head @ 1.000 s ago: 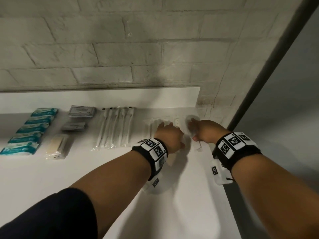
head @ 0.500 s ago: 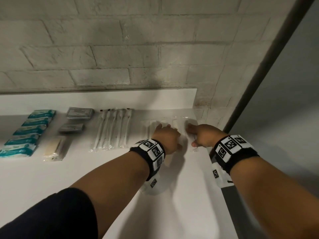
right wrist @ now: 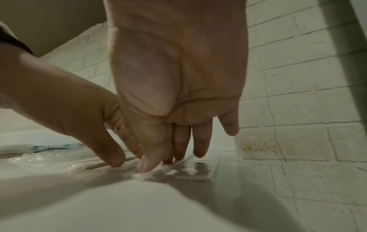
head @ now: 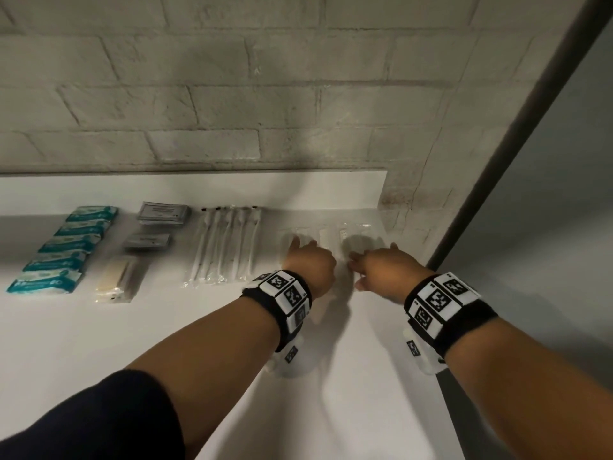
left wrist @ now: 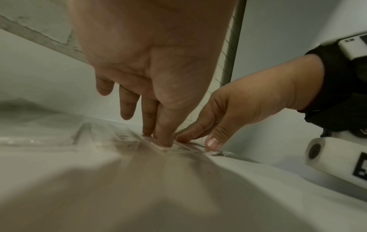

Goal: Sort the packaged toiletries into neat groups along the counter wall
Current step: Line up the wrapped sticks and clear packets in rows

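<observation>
Clear packets (head: 326,235) near the counter's right edge lie under both hands' straight fingertips (left wrist: 165,141).

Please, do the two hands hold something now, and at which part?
Nothing is held. The left hand and right hand only press their straight fingertips down on the clear plastic packets lying flat on the counter.

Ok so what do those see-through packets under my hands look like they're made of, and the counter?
The packets look like thin clear plastic film, glossy: they crinkle and catch glints where the left hand and right hand press them. What is inside is too blurred to tell. The counter looks like a smooth white hard surface, perhaps laminate or solid surface; it faintly reflects.
</observation>
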Demonstrator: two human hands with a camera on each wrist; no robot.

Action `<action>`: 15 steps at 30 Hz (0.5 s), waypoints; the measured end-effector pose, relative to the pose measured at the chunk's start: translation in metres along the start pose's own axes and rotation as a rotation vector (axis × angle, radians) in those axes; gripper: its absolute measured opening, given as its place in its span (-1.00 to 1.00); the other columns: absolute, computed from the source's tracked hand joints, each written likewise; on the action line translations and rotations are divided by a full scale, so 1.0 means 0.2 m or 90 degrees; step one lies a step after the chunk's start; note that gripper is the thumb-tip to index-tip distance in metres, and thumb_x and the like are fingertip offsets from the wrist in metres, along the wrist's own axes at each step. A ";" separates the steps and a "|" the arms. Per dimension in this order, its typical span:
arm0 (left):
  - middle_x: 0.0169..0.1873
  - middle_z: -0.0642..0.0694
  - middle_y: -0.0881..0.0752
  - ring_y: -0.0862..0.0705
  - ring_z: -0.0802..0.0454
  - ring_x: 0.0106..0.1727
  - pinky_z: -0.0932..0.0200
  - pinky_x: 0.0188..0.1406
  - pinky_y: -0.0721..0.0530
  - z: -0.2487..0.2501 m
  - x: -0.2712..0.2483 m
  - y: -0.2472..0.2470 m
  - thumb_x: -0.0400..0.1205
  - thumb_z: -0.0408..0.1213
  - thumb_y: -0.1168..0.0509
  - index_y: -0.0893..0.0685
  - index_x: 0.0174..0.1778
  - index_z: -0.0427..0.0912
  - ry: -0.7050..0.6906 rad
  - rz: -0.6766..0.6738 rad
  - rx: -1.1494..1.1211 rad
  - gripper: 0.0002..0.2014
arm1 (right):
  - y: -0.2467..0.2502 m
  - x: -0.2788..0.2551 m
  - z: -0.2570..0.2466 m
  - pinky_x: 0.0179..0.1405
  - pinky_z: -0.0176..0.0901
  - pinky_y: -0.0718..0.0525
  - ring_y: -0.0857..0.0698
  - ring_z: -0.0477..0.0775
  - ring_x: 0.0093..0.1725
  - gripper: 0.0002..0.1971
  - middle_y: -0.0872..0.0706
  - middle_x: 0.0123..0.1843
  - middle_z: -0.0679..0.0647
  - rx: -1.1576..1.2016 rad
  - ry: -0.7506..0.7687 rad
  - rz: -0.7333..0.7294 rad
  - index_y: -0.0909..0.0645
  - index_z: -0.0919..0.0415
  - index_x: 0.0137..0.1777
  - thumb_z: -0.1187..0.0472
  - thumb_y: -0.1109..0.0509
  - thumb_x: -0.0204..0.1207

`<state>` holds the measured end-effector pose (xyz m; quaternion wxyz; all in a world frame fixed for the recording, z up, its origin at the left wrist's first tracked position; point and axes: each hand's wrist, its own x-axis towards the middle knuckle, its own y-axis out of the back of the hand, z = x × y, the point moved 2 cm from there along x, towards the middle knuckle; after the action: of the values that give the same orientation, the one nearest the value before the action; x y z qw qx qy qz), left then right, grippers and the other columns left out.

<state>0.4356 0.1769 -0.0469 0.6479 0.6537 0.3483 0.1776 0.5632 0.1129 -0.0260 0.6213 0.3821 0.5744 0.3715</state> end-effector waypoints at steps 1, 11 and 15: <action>0.39 -0.01 -0.59 -0.34 -0.10 0.57 -0.28 0.58 -0.02 0.00 0.00 0.00 0.68 -0.13 -0.11 -0.61 0.35 -0.02 0.000 -0.003 -0.002 -0.65 | 0.00 0.00 0.00 0.58 0.33 -0.07 -0.43 0.18 0.52 -0.47 -0.39 0.60 0.02 -0.002 -0.001 -0.003 -0.33 -0.07 0.59 -0.03 -0.26 0.61; 0.42 -0.06 -0.54 -0.38 -0.11 0.53 -0.25 0.57 -0.07 -0.01 -0.03 0.01 0.66 -0.17 -0.12 -0.54 0.41 -0.10 0.004 0.060 -0.058 -0.61 | 0.04 -0.06 -0.01 0.62 0.34 0.04 -0.22 0.13 0.65 -0.43 -0.17 0.70 0.03 0.025 -0.013 -0.019 -0.12 -0.07 0.68 0.05 -0.17 0.69; 0.58 -0.10 -0.36 -0.21 -0.13 0.65 -0.30 0.60 0.02 -0.09 -0.11 0.01 0.67 -0.24 -0.08 -0.36 0.56 -0.18 0.055 0.050 -0.047 -0.52 | 0.05 -0.09 -0.06 0.66 0.26 0.16 0.00 0.02 0.71 -0.43 -0.03 0.73 -0.09 0.089 0.029 0.026 -0.11 -0.08 0.68 0.19 -0.11 0.69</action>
<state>0.4077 0.1752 -0.0384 0.6484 0.6344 0.3433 0.2435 0.5508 0.1017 -0.0096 0.5719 0.4277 0.6053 0.3516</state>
